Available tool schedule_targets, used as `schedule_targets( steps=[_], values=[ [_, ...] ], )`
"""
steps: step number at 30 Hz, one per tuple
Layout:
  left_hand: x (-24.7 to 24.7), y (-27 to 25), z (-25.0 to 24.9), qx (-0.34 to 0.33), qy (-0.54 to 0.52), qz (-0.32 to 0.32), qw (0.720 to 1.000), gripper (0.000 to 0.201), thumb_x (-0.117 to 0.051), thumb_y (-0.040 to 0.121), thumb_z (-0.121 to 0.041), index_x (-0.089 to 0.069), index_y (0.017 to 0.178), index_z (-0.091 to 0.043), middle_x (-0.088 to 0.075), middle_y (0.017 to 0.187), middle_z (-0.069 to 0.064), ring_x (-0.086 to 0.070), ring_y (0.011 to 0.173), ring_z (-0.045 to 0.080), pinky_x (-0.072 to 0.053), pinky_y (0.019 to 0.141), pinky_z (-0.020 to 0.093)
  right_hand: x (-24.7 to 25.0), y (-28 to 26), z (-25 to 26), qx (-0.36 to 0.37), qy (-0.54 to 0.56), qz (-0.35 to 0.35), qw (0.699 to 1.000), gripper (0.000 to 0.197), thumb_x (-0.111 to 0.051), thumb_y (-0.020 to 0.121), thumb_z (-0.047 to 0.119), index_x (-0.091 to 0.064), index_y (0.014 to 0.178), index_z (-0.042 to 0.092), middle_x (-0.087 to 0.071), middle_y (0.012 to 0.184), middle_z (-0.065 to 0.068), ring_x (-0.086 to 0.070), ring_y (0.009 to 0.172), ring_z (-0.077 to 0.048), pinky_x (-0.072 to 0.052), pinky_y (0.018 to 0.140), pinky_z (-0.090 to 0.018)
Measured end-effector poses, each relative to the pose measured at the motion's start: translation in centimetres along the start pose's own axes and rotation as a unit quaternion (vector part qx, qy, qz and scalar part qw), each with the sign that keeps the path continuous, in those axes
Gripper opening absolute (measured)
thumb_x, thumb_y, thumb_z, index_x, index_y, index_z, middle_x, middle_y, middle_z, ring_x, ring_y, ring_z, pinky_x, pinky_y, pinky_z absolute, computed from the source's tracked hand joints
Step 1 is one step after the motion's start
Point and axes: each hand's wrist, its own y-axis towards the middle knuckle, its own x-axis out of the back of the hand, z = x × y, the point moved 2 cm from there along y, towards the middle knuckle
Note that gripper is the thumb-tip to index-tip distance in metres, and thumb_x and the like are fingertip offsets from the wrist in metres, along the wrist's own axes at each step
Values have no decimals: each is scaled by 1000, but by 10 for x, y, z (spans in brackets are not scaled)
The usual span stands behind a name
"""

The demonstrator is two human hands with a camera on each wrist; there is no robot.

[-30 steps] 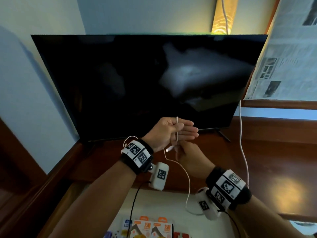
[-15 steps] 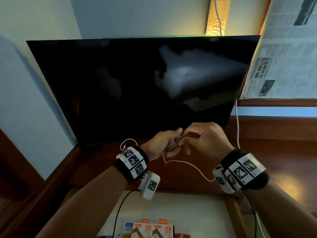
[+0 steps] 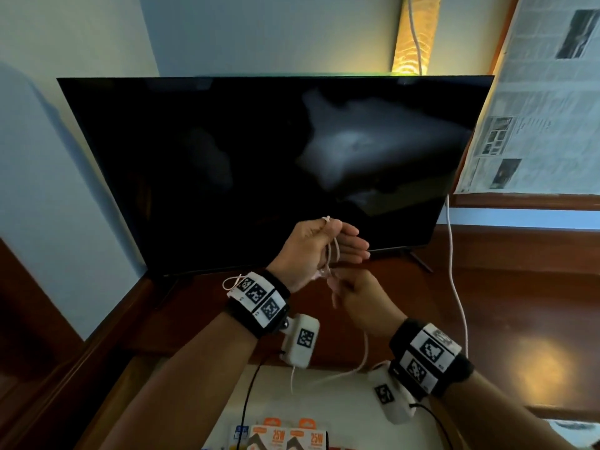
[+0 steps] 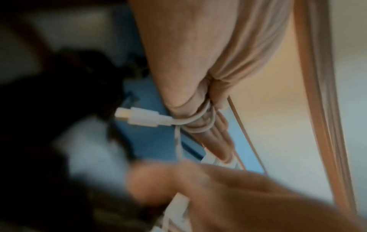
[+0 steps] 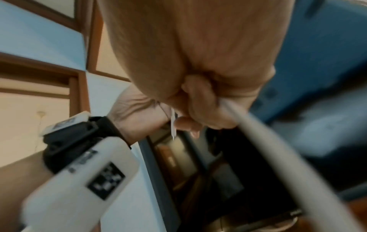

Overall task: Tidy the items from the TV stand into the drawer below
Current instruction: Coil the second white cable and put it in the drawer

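Observation:
A thin white charging cable (image 3: pixel 334 251) is looped round the straight fingers of my left hand (image 3: pixel 311 248), which is raised in front of the TV; its thumb pinches the cable at the top. In the left wrist view the cable (image 4: pixel 198 124) circles the fingers and its white plug (image 4: pixel 143 117) sticks out sideways. My right hand (image 3: pixel 360 297) is just below the left, gripping the loose cable, whose tail hangs down over the open drawer (image 3: pixel 341 407). The right wrist view shows the cable (image 5: pixel 278 149) running out of the right fist (image 5: pixel 208 78).
A large black TV (image 3: pixel 259 164) stands on the dark wooden stand (image 3: pixel 519 303). A second white cord (image 3: pixel 454 287) hangs down at the TV's right. Orange and white charger boxes (image 3: pixel 292 438) lie in the drawer's front. Newspaper (image 3: pixel 545 125) covers the window at right.
Half a second ago my right hand was up at the left hand's fingertips. It has swung down under the left hand with the cable, adding a loop, and the left fingers are stretched out again.

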Motion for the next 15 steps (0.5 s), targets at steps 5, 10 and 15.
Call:
schedule_targets(
  steps=[5, 10, 15],
  values=[
    [25, -1, 6, 39, 361, 14, 932, 38, -41, 112, -22, -65, 101, 5, -74, 82, 19, -70, 63, 26, -56, 60, 29, 25, 0, 6, 70, -140, -51, 986, 18, -63, 98, 20, -73, 84, 23, -66, 63, 1, -50, 43, -10, -44, 42, -32],
    [19, -11, 9, 85, 224, 145, 960, 71, -23, 113, -42, -65, 84, 7, -45, 44, 10, -29, 33, 15, -22, 40, 23, 49, 10, 24, 151, -33, -154, 976, 12, -81, 87, 21, -75, 77, 20, -71, 69, 1, -66, 61, -22, -54, 55, -37],
    [10, -14, 10, 74, -97, 168, 978, 46, -28, 112, -29, -62, 95, -2, -51, 52, 1, -31, 35, 14, -21, 45, 28, 32, 20, 19, 143, 134, -179, 964, 22, -61, 99, 1, -75, 90, 16, -75, 78, 11, -69, 71, 0, -50, 66, -14]
  ],
)
